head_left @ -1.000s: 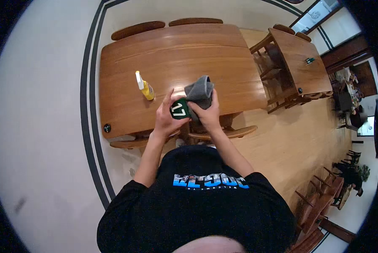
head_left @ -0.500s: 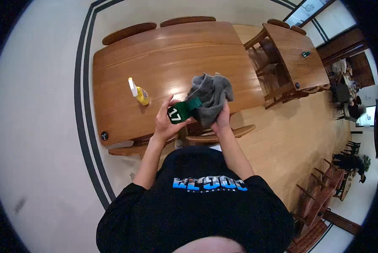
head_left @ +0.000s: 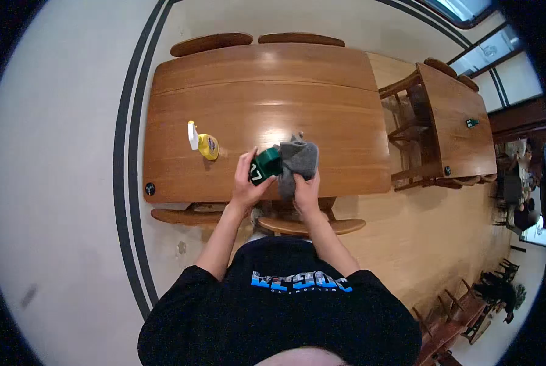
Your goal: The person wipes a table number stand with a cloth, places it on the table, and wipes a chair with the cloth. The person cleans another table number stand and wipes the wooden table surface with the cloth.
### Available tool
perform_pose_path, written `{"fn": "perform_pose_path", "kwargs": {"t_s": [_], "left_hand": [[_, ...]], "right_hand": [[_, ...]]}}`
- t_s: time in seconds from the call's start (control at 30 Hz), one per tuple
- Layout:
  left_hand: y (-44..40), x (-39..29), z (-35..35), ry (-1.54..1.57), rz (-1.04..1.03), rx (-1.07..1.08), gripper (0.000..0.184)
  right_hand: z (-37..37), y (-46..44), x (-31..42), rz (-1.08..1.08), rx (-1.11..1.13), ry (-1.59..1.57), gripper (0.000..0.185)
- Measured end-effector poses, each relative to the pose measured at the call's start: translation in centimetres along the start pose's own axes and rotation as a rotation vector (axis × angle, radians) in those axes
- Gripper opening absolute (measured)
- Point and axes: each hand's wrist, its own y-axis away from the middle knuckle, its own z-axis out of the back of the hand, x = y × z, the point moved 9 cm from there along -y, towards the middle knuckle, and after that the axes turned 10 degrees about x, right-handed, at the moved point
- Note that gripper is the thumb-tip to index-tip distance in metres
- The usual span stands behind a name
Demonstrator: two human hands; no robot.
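Observation:
A dark green table number stand (head_left: pixel 265 166) marked 17 is gripped in my left hand (head_left: pixel 247 182), fingers along its left side and thumb below. My right hand (head_left: pixel 307 190) is closed on a bunched grey cloth (head_left: pixel 299 160), with the thumb on top. The cloth meets the right side of the stand, and both are held above the near part of the wooden table (head_left: pixel 248 113). To the left, a yellow spray bottle (head_left: pixel 209 147) with a white trigger head stands on the tabletop.
A small black disc (head_left: pixel 150 188) sits at the table's near left corner. Chairs (head_left: pixel 312 226) line the near and far sides. On the right is a second table (head_left: pixel 459 131) with a green number stand (head_left: pixel 472 123). People are in the distance at right.
The cloth has been gathered smaller and folded down beside the stand. My right hand has shifted slightly left, its thumb now over the cloth. The stand has tilted in my left hand.

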Motion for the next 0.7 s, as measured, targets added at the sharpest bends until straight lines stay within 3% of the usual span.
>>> {"fn": "perform_pose_path", "kwargs": {"t_s": [0.07, 0.13, 0.17, 0.3, 0.47, 0.57, 0.7], "left_hand": [[0.2, 6.1, -0.7, 0.279, 0.229, -0.215, 0.073], [1.1, 12.3, -1.7, 0.567, 0.440, -0.426, 0.068], [0.4, 13.7, -1.9, 0.563, 0.436, -0.442, 0.068], [-2.7, 19.2, -2.4, 0.213, 0.575, -0.502, 0.067], [-7.3, 28.4, -4.1, 0.101, 0.496, -0.629, 0.067], [-9.7, 28.2, -4.0, -0.020, 0.588, -0.639, 0.070], [-12.1, 28.3, -4.5, -0.145, 0.638, -0.653, 0.074]], "right_hand": [[0.9, -1.3, 0.6, 0.026, 0.039, -0.041, 0.034], [3.5, -0.9, -0.9, -0.240, -0.061, -0.271, 0.029], [5.5, -1.1, -2.2, -0.267, -0.046, -0.246, 0.029], [11.3, -1.6, -3.6, -0.297, -0.068, -0.191, 0.029], [18.0, -1.2, -3.0, -0.273, -0.192, -0.112, 0.027], [19.4, -1.4, -2.0, -0.212, -0.143, -0.103, 0.030], [19.4, -2.2, -1.1, -0.307, -0.109, -0.358, 0.033]]}}
